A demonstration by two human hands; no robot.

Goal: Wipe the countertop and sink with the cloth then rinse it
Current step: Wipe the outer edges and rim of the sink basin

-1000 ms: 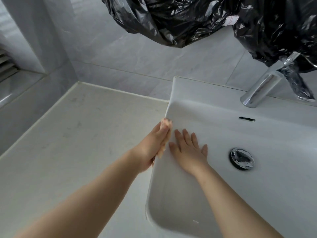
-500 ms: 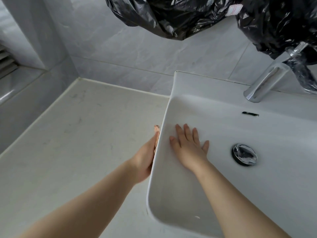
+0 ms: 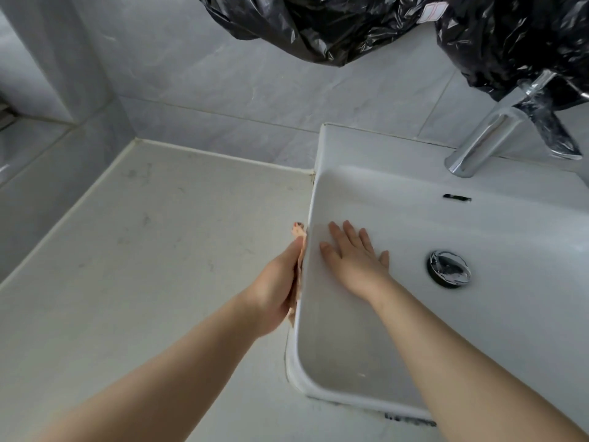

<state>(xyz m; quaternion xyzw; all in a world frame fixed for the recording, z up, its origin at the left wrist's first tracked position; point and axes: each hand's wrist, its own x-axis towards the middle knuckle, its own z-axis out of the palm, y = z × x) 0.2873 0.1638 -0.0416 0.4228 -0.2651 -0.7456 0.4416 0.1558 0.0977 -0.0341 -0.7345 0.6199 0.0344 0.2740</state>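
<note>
I'm pressing the peach cloth point(image 3: 298, 232) against the sink's point(image 3: 350, 148) outer wall with my left hand point(image 3: 280, 282), fingers flat; my right hand point(image 3: 353, 263) is resting flat, fingers spread, inside.

A crinkled black plastic bag point(image 3: 318, 33) hangs across the top (a small white label point(image 3: 432, 11) with red print sits on it) before grey marbled wall tiles point(image 3: 239, 84). A slanted chrome tap point(image 3: 487, 138) stands beneath its right part.

Mid-frame, the left hand point(image 3: 276, 283) pressed a cloth point(image 3: 297, 232) against the outer wall of the sink point(image 3: 382, 148); the right hand point(image 3: 353, 264) lay flat inside.
</note>
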